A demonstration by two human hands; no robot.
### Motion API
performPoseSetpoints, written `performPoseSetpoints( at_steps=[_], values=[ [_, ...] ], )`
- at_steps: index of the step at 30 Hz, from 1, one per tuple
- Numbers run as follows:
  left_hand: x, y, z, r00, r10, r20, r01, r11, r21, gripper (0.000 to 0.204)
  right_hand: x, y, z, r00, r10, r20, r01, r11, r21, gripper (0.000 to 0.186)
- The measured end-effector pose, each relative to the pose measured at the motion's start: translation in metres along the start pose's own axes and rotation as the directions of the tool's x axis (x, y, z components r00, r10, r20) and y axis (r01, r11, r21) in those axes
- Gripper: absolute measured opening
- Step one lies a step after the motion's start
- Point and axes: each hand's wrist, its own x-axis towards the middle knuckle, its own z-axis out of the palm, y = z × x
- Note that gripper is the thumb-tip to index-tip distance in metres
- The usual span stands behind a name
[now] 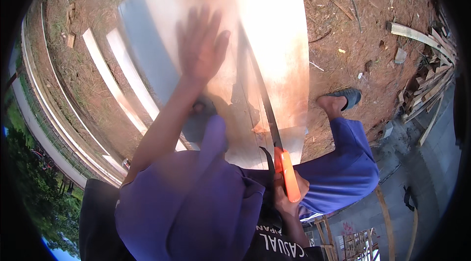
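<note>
- Head view: looking down on a broad, pale wooden board [282, 54], running from the upper edge of the frame to just below its middle and washed out by glare near the top.
- Gripping a saw [272, 123] at lower centre with the right hand [288, 194], with fingers clamped round the orange handle [292, 182].
- Pointing the long, dark blade [260, 82] up and slightly left over the board, away from the body, toward the upper centre of the frame.
- Just left of the handle, showing a curved black piece [268, 159]; cannot tell about any attachment to the saw.
- Stretching the left hand [202, 47] out over the board at upper centre, left of the blade, palm down, with fingers slightly apart and thumb spread wider, near the blade's far end; cannot tell about contact with the wood.
- Placing a slippered left foot [200, 123] by the board's left side, partly behind the left forearm [162, 128].
- Resting a slippered right foot [338, 100] on brown earth [363, 30], right of centre, with the leg in purple trousers [338, 167] bent.
- Showing pale wood strips [110, 74] on the ground at left, a timber heap [431, 84] at far right, and green foliage [49, 177] at lower left.
</note>
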Motion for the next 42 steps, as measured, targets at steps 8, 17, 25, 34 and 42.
performPoseSetpoints(
  at_steps=[8,17,25,34,42],
  values=[
    [0.000,0.001,0.005,1.000,0.007,0.002,-0.007,1.000,-0.025,0.050,0.079,-0.005,0.050,0.996,0.083,-0.033,-0.077,0.984,0.159,0.011],
    [-0.001,-0.002,0.004,1.000,-0.007,-0.004,0.007,0.999,-0.035,0.049,0.054,-0.012,0.034,0.997,0.067,-0.041,-0.064,0.995,0.074,0.005],
    [0.002,-0.002,0.003,0.999,0.021,-0.034,-0.022,1.000,-0.014,0.048,0.019,-0.014,0.015,1.000,0.019,-0.023,-0.020,0.999,-0.026,0.005],
    [0.002,-0.002,0.003,1.000,0.014,-0.003,-0.014,1.000,0.002,0.050,0.088,-0.018,0.061,0.998,0.056,-0.010,-0.053,0.986,0.159,0.007],
    [0.000,-0.003,-0.001,1.000,-0.008,-0.007,0.007,1.000,-0.026,0.048,-0.036,-0.004,-0.023,1.000,-0.016,-0.006,0.015,0.990,-0.142,0.013]
  ],
)
